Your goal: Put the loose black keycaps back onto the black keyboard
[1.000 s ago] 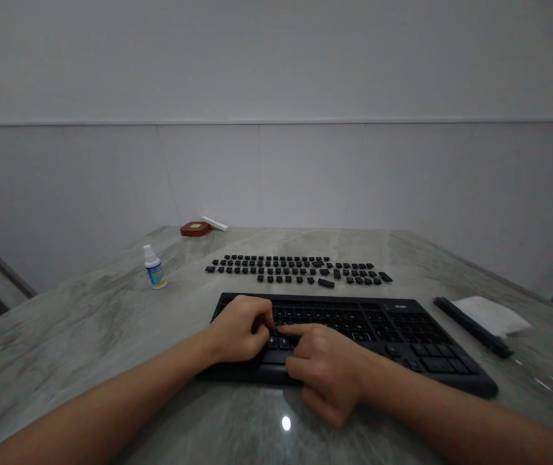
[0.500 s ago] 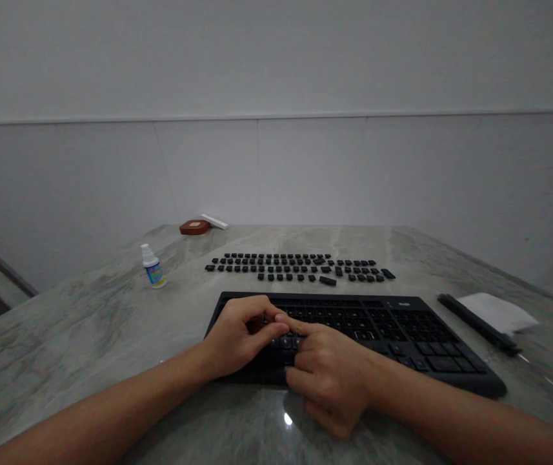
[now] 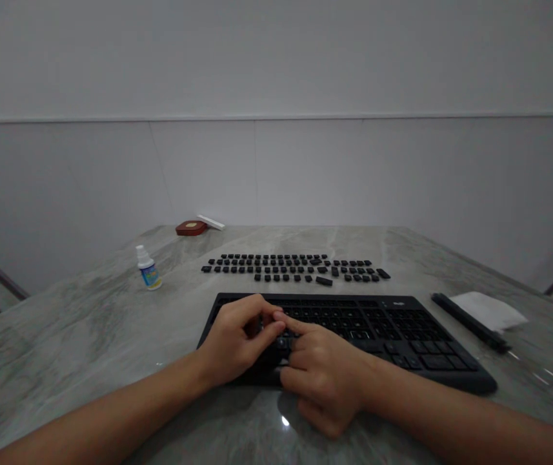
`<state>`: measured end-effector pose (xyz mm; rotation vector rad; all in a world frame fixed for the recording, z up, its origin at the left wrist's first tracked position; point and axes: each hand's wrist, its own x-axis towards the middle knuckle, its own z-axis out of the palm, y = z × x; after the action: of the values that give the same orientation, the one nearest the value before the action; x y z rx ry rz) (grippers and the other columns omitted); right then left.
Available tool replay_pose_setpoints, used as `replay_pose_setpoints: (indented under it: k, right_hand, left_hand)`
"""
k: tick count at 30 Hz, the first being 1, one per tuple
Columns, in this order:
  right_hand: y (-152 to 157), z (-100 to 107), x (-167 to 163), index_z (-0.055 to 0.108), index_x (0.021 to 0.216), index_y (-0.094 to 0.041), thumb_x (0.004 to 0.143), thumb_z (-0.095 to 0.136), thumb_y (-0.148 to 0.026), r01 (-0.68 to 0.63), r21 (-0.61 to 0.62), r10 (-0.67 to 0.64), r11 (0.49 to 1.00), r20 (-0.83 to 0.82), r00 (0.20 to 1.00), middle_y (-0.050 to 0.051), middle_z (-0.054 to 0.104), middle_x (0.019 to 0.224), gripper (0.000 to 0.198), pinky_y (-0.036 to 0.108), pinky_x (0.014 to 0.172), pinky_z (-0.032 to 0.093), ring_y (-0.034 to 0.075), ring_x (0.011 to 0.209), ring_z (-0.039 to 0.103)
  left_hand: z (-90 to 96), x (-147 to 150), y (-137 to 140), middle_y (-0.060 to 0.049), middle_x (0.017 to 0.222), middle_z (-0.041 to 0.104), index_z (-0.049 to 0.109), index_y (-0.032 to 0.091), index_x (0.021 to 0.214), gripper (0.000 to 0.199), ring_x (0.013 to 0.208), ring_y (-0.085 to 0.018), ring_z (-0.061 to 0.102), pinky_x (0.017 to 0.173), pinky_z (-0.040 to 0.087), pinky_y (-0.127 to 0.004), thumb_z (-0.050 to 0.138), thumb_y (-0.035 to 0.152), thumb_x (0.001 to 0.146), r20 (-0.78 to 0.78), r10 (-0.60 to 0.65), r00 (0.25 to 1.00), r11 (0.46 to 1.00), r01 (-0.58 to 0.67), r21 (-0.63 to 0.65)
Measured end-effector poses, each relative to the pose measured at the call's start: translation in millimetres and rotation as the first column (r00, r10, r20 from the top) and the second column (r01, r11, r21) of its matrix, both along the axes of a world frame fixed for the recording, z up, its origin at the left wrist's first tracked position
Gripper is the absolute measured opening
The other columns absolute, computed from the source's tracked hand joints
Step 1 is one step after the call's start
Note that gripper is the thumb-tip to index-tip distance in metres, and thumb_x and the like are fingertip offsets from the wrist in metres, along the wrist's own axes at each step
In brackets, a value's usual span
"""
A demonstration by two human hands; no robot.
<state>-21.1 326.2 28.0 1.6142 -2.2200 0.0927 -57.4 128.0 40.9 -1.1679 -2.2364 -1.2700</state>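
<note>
A black keyboard (image 3: 363,316) lies on the table under both my hands, with most of its upper keycaps off and some keys in place at the lower right. My left hand (image 3: 235,336) is closed in a pinch above the keyboard's left half. My right hand (image 3: 322,371) has its index finger stretched to the left fingertips, while its other fingers are curled. Whatever sits between the fingertips is hidden. Beyond the keyboard, several loose black keycaps (image 3: 276,269) are laid out in rows.
On the left stands a small white spray bottle (image 3: 149,270) with a blue and yellow label. A reddish-brown case (image 3: 190,228) and a white strip (image 3: 211,223) lie at the back. To the right are a long black tool (image 3: 470,321) and white paper (image 3: 492,310).
The view has shifted slightly, so the objects appear a little further left. Both hands keep almost the same pose, fingertips together over the keyboard.
</note>
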Motion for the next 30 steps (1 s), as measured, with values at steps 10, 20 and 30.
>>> replay_pose_setpoints:
  k: [10, 20, 30]
  right_hand:
    - [-1, 0, -4, 0.040, 0.062, -0.024, 0.063, 0.043, -0.017, 0.128, -0.292, -0.023, 0.948, 0.340, 0.940, -0.008, 0.037, 0.045, 0.008, 0.039, 0.100, 0.048, 0.012, 0.040, 0.042]
    - [0, -1, -4, 0.048, 0.064, -0.022, 0.064, 0.046, -0.015, 0.178, -0.308, -0.033, 0.935, 0.424, 0.905, -0.009, 0.039, 0.046, 0.007, 0.043, 0.101, 0.047, 0.011, 0.042, 0.044]
    - [6, 6, -29, 0.056, 0.055, -0.018, 0.061, 0.049, -0.028, 0.811, -0.514, 0.199, 0.279, 0.857, 0.475, -0.004, 0.044, 0.037, 0.014, 0.021, 0.040, 0.026, 0.010, 0.037, 0.036]
  left_hand:
    - [-3.3, -17, 2, -0.002, 0.080, 0.073, 0.072, 0.018, 0.091, 0.015, 0.061, -0.016, 0.063, 0.059, 0.049, -0.026, 0.058, 0.019, 0.085, 0.122, 0.261, 0.958, 0.942, -0.225, -0.251]
    - [6.7, -95, -10, -0.005, 0.090, 0.069, 0.072, 0.019, 0.107, 0.031, 0.092, -0.024, 0.066, 0.092, 0.049, -0.037, 0.060, 0.011, 0.079, -0.036, 0.398, 0.917, 0.824, -0.374, -0.427]
    - [-7.1, -115, -5, -0.009, 0.106, 0.067, 0.077, 0.021, 0.108, 0.028, 0.100, -0.028, 0.066, 0.096, 0.049, -0.038, 0.063, 0.025, 0.084, -0.050, 0.375, 0.926, 0.783, -0.345, -0.517]
